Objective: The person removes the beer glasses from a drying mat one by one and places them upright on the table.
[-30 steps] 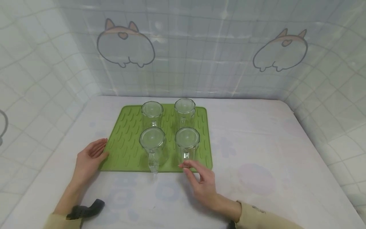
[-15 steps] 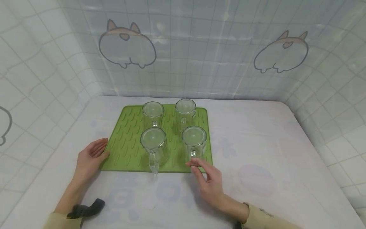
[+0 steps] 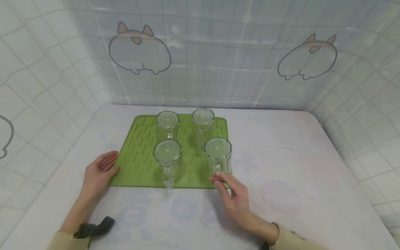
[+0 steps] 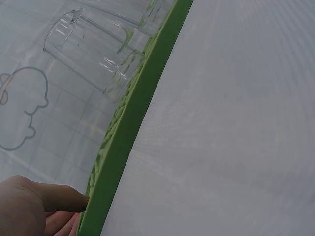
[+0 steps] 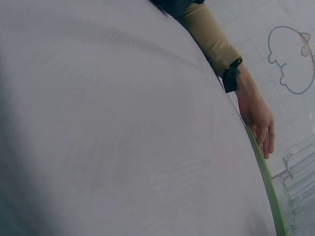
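Several clear glass mugs stand upside down on a green ribbed drying mat [image 3: 134, 152]. My right hand [image 3: 234, 196] pinches the handle of the front right mug [image 3: 217, 149] between thumb and fingers, near the mat's front right corner. Left of it stands the front left mug [image 3: 167, 152], its handle pointing toward me. Behind are the back left mug [image 3: 167, 121] and the back right mug [image 3: 203, 119]. My left hand [image 3: 98, 173] rests at the mat's left edge, fingers relaxed. In the left wrist view the thumb [image 4: 64, 197] touches the mat's rim.
A white cloth with faint prints covers the table [image 3: 297, 156]. Tiled-pattern sheeting with dog drawings [image 3: 139, 50] rises at the back and both sides. A dark strap [image 3: 95, 229] sits on my left wrist.
My right hand has moved the front right mug to the right across the mat, widening its gap from the front left mug. The left hand stays at the mat's edge.
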Demonstrator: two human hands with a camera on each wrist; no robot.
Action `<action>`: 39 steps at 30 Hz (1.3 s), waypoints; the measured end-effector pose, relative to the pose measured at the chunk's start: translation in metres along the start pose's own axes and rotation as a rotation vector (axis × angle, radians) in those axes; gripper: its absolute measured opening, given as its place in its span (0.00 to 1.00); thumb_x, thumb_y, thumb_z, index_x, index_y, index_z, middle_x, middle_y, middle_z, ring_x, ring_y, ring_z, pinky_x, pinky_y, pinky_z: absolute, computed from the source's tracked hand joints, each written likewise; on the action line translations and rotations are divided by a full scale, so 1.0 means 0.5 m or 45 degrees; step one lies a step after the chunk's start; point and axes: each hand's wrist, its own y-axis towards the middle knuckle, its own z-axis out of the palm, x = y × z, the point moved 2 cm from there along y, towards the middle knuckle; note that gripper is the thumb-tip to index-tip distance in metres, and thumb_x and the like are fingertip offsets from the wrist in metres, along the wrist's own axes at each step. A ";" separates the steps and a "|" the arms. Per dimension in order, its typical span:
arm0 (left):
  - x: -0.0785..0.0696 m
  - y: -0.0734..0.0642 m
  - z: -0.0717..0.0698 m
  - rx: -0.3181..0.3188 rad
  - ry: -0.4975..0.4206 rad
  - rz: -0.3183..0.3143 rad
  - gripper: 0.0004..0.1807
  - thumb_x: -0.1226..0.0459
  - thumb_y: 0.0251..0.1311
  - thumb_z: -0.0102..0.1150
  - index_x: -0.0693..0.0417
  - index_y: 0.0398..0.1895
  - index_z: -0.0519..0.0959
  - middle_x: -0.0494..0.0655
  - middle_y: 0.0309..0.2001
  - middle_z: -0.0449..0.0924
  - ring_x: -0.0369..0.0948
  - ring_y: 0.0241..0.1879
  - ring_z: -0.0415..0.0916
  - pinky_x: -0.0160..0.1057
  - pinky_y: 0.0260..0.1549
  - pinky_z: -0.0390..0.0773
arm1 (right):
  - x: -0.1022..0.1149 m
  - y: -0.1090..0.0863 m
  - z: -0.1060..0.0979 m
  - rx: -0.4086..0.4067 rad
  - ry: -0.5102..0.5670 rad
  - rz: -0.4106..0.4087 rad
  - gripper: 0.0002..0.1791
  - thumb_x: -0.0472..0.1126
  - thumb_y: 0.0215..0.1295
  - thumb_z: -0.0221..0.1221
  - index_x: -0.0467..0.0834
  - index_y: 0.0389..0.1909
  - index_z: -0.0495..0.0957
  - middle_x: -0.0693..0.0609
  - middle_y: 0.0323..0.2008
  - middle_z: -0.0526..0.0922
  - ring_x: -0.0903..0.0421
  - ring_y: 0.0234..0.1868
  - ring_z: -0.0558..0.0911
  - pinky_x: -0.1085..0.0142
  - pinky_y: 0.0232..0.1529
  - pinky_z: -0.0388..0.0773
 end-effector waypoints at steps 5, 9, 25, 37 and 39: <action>0.001 0.000 0.000 -0.005 -0.001 -0.002 0.32 0.64 0.69 0.59 0.64 0.72 0.62 0.65 0.70 0.67 0.46 0.68 0.70 0.14 0.53 0.72 | 0.002 0.001 -0.009 0.015 -0.007 0.002 0.27 0.10 0.49 0.55 0.26 0.52 0.77 0.33 0.38 0.83 0.50 0.43 0.85 0.68 0.48 0.87; 0.000 0.001 0.000 -0.015 -0.006 -0.005 0.32 0.65 0.68 0.59 0.64 0.72 0.63 0.65 0.70 0.67 0.44 0.68 0.71 0.14 0.53 0.72 | 0.004 0.002 -0.015 0.027 -0.019 0.006 0.28 0.09 0.49 0.55 0.26 0.53 0.77 0.34 0.37 0.83 0.50 0.40 0.85 0.67 0.48 0.87; -0.078 -0.009 0.012 -0.097 -0.214 0.183 0.27 0.65 0.69 0.59 0.60 0.69 0.68 0.53 0.67 0.74 0.23 0.58 0.72 0.17 0.55 0.74 | 0.014 0.005 -0.035 0.118 -0.207 -0.091 0.13 0.18 0.60 0.59 0.25 0.46 0.79 0.38 0.37 0.84 0.49 0.37 0.85 0.71 0.43 0.87; -0.220 -0.049 0.044 -0.051 -0.320 0.343 0.25 0.70 0.69 0.57 0.59 0.69 0.69 0.54 0.67 0.74 0.28 0.62 0.73 0.22 0.60 0.74 | 0.017 0.002 -0.036 0.154 -0.308 -0.132 0.09 0.27 0.69 0.56 0.28 0.46 0.79 0.41 0.37 0.84 0.50 0.37 0.85 0.72 0.39 0.86; -0.241 -0.051 0.048 -0.038 -0.313 0.364 0.25 0.71 0.69 0.56 0.59 0.69 0.69 0.56 0.67 0.73 0.28 0.62 0.72 0.22 0.60 0.74 | 0.017 0.003 -0.035 0.150 -0.307 -0.142 0.09 0.27 0.69 0.56 0.28 0.46 0.79 0.41 0.37 0.84 0.50 0.37 0.85 0.72 0.39 0.86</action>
